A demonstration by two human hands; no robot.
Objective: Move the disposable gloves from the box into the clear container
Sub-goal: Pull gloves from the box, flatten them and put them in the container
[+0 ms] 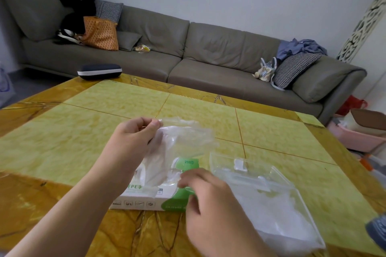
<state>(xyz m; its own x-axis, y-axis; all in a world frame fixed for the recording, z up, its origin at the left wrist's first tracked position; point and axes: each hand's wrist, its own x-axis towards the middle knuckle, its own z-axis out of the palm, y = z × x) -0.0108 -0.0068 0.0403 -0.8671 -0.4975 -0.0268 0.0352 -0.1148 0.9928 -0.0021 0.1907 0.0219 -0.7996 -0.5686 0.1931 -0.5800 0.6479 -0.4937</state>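
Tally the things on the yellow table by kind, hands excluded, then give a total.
Glove box: 1
Clear container: 1
Dark zip case: 1
Loose disposable gloves held above the box: 1 bunch, number unclear
Total: 4

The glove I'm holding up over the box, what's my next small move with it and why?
Probably carry the glove rightward and lower it into the clear container. Your left hand pinches it above the box, your right hand pinches its lower end, and the container sits open beside the box.

We see two bare forearms, no sleeves in view; left hand (pixel 133 137) and right hand (pixel 211 200) ungloved; no rings, watch or bands we can spot
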